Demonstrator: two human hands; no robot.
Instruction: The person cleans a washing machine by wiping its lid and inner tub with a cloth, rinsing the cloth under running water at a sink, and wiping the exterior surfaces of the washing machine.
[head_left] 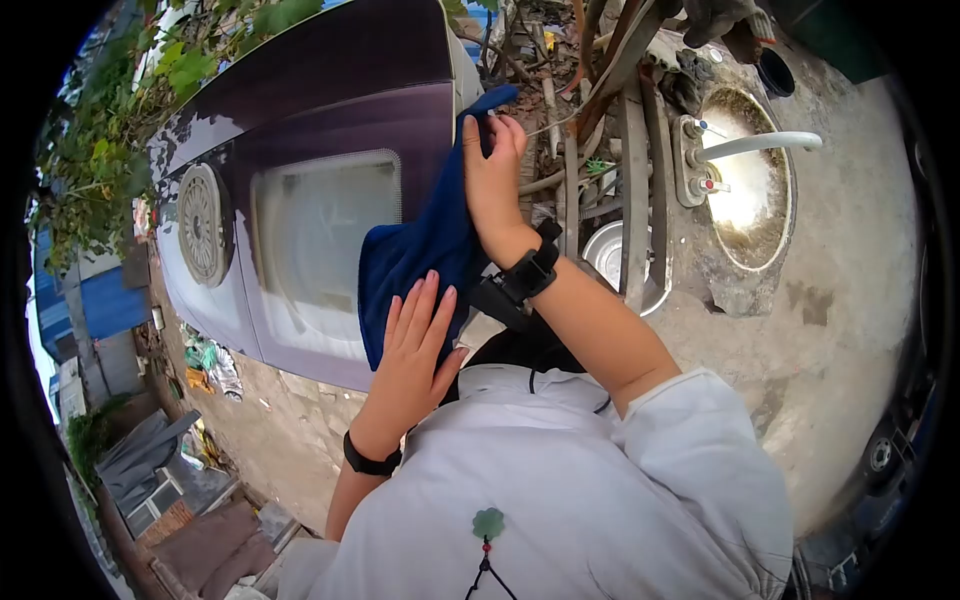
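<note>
A dark blue cloth point(430, 225) drapes over the near edge of a purple and white machine that looks like a washing machine point(420, 120). My left hand point(415, 325) lies on the lower part of the cloth with its fingers stretched out. Farther up, my right hand point(495, 180) pinches the cloth near its upper corner between thumb and fingers. The machine's top has a cloudy see-through window point(320, 220) and a round slotted disc point(203, 225). Its raised purple panel point(330, 70) stands at the far side.
To the right is a sink point(750, 215) with a white spout point(760, 145) and two taps. A metal basin point(605, 250) sits below wooden posts point(634, 190). Leafy vines point(90, 150) hang at the left, above clutter on the ground.
</note>
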